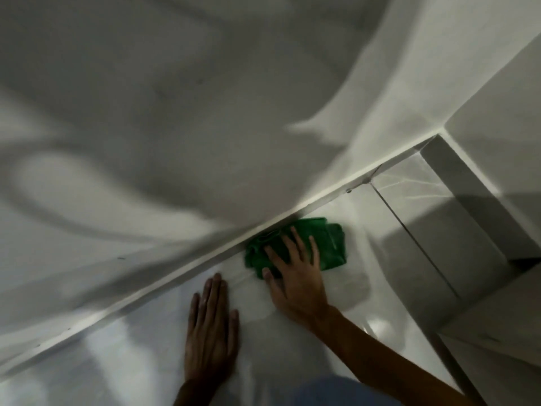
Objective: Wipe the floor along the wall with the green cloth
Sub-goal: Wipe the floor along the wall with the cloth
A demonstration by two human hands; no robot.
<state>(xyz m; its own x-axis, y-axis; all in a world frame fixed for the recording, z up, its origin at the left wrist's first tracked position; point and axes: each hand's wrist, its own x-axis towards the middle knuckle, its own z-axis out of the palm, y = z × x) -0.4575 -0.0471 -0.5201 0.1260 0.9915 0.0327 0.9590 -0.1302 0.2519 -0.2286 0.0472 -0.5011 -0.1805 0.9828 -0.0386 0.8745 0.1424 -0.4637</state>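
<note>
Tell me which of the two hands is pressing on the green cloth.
The right hand: its fingers are spread flat over the green cloth by the baseboard. The left hand lies palm down on bare floor, clear of the cloth.

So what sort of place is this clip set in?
Probably an indoor room, at floor level by a corner: glossy white floor tiles, a plain white wall with a skirting board, and a green cloth.

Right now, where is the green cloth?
In the head view, the green cloth lies on the floor right of centre, against the baseboard, under the right hand.
</note>
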